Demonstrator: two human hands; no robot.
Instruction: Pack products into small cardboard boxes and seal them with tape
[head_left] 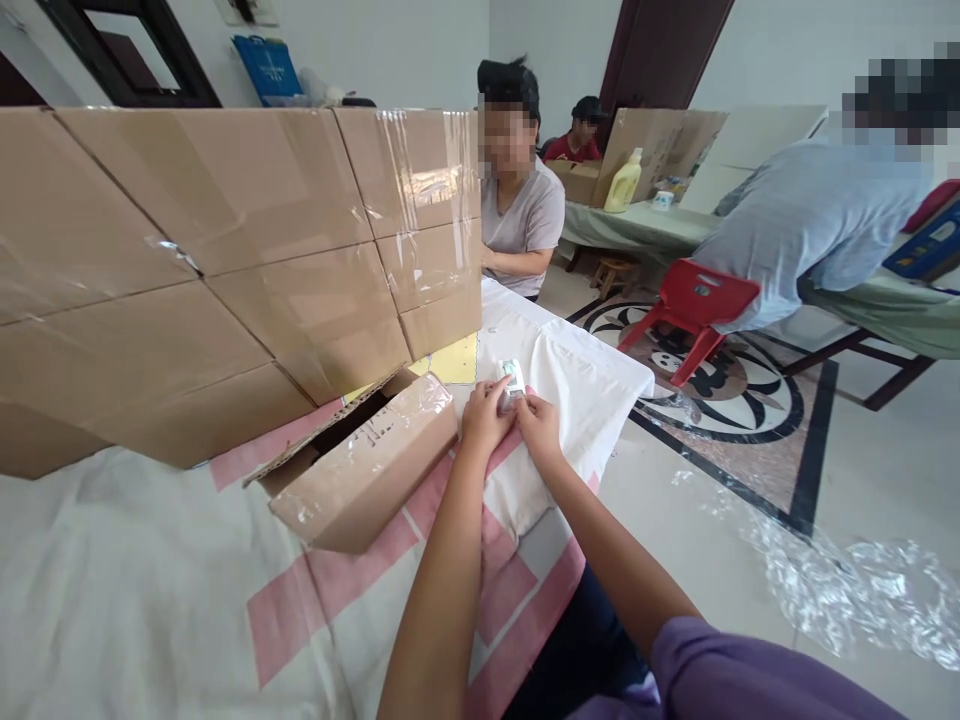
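A small white object with a greenish label [511,374], too small to name, is held over the cloth-covered table. My left hand [486,412] grips its left side, thumb and fingers closed round it. At its lower right edge my right hand [538,424] is closed, its fingertips pinched where the object meets something clear and greyish. Just left of my hands lies an open-topped cardboard box [375,465], its flap raised and its inside mostly dark.
A wall of taped cardboard [300,210] stands along the table's far left. Facing me, a person [523,215] sits past its end. White cloth [585,375] covers the table's right corner. Crumpled clear plastic [862,590] and a red chair [701,300] are on the floor to the right.
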